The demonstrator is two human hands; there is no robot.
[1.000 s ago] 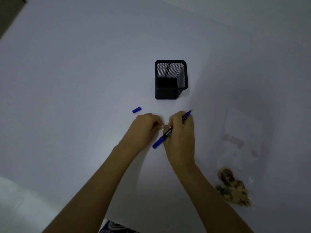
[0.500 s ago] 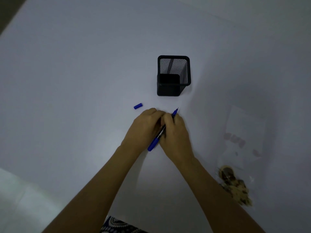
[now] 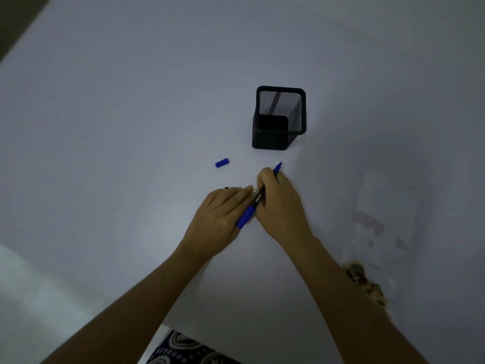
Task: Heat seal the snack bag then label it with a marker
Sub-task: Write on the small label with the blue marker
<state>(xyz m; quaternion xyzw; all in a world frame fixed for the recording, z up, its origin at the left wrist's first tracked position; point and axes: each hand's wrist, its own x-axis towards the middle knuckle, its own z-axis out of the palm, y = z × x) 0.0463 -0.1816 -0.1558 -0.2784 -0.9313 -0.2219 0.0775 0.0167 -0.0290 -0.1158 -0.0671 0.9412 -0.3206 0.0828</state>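
My right hand (image 3: 282,206) is curled round the marker (image 3: 256,199), its bare tip pointing away from me toward the mesh cup (image 3: 279,118). The cap (image 3: 222,162) lies off to the left on the table (image 3: 118,114), apart from both hands. My left hand (image 3: 223,214) rests flat beside the right, fingers mostly straight and touching the marker's barrel near a small pale thing I can't make out.

The bag (image 3: 378,227) lies well off to my right, snacks bunched at its near end, its clear upper part flat on the table — neither hand touches it. I can't tell from here whether its top is sealed, and no sealer shows. I judge I'm at the labelling step, marker uncapped and ready; the next move calls for bringing bag and tip together and holding the film flat while I write.

The table is plain white, the light dim; a patterned cloth (image 3: 183,348) shows at my near edge.
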